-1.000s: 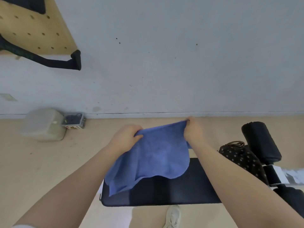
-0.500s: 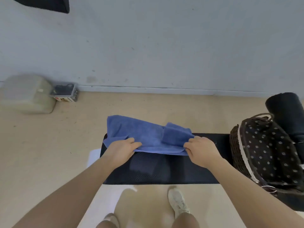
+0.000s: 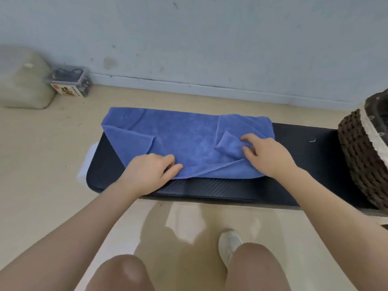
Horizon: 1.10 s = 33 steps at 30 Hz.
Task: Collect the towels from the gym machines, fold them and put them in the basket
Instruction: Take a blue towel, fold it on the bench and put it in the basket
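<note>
A blue towel (image 3: 184, 141) lies spread across the black padded bench (image 3: 231, 190), with its left corner and right end folded over. My left hand (image 3: 147, 175) holds the towel's near edge, thumb on top of the cloth. On the right, my right hand (image 3: 266, 152) pinches a small raised fold with curled fingers. A dark woven basket (image 3: 365, 160) with a light rim stands on the bench's right end, partly cut off by the frame.
Behind the bench runs a grey wall (image 3: 210, 38). A pale plastic jug (image 3: 23, 80) and a small clear box (image 3: 69, 82) sit on the beige floor at the far left. My knees and one white shoe (image 3: 228, 246) are below the bench.
The towel went from held up in the air to laid flat on the bench. Both hands came down with it, and the view tilted downward and closer.
</note>
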Tool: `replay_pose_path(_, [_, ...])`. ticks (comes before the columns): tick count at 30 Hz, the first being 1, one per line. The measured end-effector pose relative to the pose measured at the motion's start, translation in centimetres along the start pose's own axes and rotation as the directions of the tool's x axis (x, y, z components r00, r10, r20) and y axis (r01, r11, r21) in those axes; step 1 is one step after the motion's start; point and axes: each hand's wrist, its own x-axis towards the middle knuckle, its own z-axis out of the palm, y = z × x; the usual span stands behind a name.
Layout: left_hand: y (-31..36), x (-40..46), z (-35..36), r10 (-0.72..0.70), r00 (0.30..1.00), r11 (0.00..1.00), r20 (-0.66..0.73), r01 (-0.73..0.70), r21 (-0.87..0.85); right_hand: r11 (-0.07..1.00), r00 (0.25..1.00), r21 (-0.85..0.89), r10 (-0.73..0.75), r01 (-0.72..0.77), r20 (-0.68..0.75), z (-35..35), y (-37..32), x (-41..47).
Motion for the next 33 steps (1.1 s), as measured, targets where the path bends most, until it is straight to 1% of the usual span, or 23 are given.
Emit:
replay_pose_path(2, [0.3,-1.5,-0.5,-0.049,0.999,0.997,0.016,0.048,0.061,0.998,0.991,0.061,0.002,0.007,-0.132,-0.1,-0.4,-2.5])
replay_pose_path(3, [0.5,-2.2,-0.7,-0.053,0.999,0.995,0.006,0.052,0.081,0.998,0.986,0.055,-0.021,0.031,-0.168,-0.1,-0.5,-3.9])
replay_pose_path(4, [0.8,-2.8,-1.1,-0.047,0.999,0.994,0.003,0.046,0.102,0.998,0.987,0.006,-0.053,0.055,-0.153,0.0,-0.7,-5.2])
replay_pose_path(5, [1.0,-3.3,-1.3,-0.046,0.999,0.991,0.017,0.044,0.127,0.995,0.992,-0.058,-0.090,0.085,-0.089,0.1,-0.9,-6.3])
replay_pose_path(6, [1.2,-3.8,-1.5,-0.060,0.997,0.988,0.045,0.053,0.145,0.988,0.993,-0.105,-0.115,0.115,0.007,0.3,-1.2,-7.1])
replay_pose_path(7, [1.5,-4.3,-1.7,-0.082,0.993,0.986,0.080,0.069,0.151,0.985,0.987,-0.118,-0.111,0.126,0.120,0.4,-1.5,-7.7])
replay_pose_path(9, [2.0,-5.1,-1.9,-0.138,0.980,0.982,0.144,0.116,0.151,0.986,0.946,-0.099,-0.095,0.132,0.311,0.4,-1.8,-8.3])
replay_pose_path(10, [2.4,-5.3,-2.2,-0.174,0.970,0.976,0.168,0.148,0.160,0.986,0.930,-0.090,-0.097,0.137,0.354,0.4,-1.9,-8.5])
replay_pose_path(11, [3.0,-5.4,-2.6,-0.208,0.961,0.968,0.181,0.176,0.177,0.986,0.930,-0.087,-0.101,0.140,0.353,0.3,-1.9,-8.6])
replay_pose_path(12, [3.9,-5.3,-3.1,-0.231,0.956,0.960,0.179,0.193,0.205,0.988,0.945,-0.077,-0.101,0.131,0.312,0.0,-1.9,-8.6])
replay_pose_path(14, [6.1,-4.3,-3.8,-0.243,0.961,0.952,0.135,0.209,0.225,0.997,0.989,-0.017,-0.076,0.079,0.127,-1.0,-1.7,-8.2])
replay_pose_path(16, [8.3,-2.8,-4.0,-0.234,0.967,0.969,0.098,0.223,0.109,0.995,0.998,0.093,-0.040,0.045,-0.053,-1.7,-1.4,-7.4])
replay_pose_path(17, [9.2,-2.0,-3.8,-0.221,0.969,0.975,0.106,0.217,0.050,0.988,0.997,0.149,-0.025,0.036,-0.075,-1.7,-1.2,-6.9])
replay_pose_path(18, [9.8,-1.2,-3.3,-0.207,0.970,0.978,0.125,0.206,0.023,0.980,0.999,0.198,-0.020,0.029,-0.051,-1.5,-1.2,-6.5])
replay_pose_path(19, [10.4,-0.4,-2.8,-0.202,0.968,0.979,0.150,0.201,0.023,0.973,1.000,0.231,-0.023,0.022,0.002,-1.0,-1.1,-6.0])
replay_pose_path(21, [11.1,0.7,-1.6,-0.200,0.962,0.979,0.187,0.205,-0.005,0.968,0.994,0.249,-0.055,0.031,0.090,0.2,-1.4,-5.0])
replay_pose_path(22, [11.4,1.1,-1.1,-0.202,0.958,0.976,0.203,0.215,-0.045,0.968,0.993,0.245,-0.072,0.046,0.098,0.7,-1.7,-4.6])
replay_pose_path(25, [11.3,1.6,0.2,-0.190,0.954,0.958,0.232,0.232,-0.170,0.974,0.995,0.219,-0.071,0.054,0.068,1.5,-2.2,-3.5])
replay_pose_path(28, [11.1,1.5,0.7,-0.196,0.951,0.944,0.237,0.248,-0.215,0.985,0.993,0.129,-0.115,0.112,0.015,1.2,-1.8,-3.3])
replay_pose_path(29, [11.2,1.5,0.7,-0.207,0.955,0.941,0.213,0.254,-0.225,0.981,0.995,0.169,-0.097,0.098,-0.011,0.9,-1.3,-3.5])
replay_pose_path(30, [11.5,1.6,0.7,-0.224,0.957,0.936,0.184,0.264,-0.232,0.964,0.998,0.262,-0.043,0.052,-0.038,0.6,-0.7,-3.9])
replay_pose_path(32, [12.5,1.7,0.7,-0.285,0.945,0.925,0.160,0.315,-0.212,0.869,0.986,0.491,0.134,-0.066,-0.104,-0.1,0.9,-5.1])
replay_pose_path(33, [13.2,1.8,0.9,-0.312,0.937,0.927,0.158,0.337,-0.164,0.810,0.965,0.575,0.226,-0.110,-0.134,-0.5,1.9,-5.9])
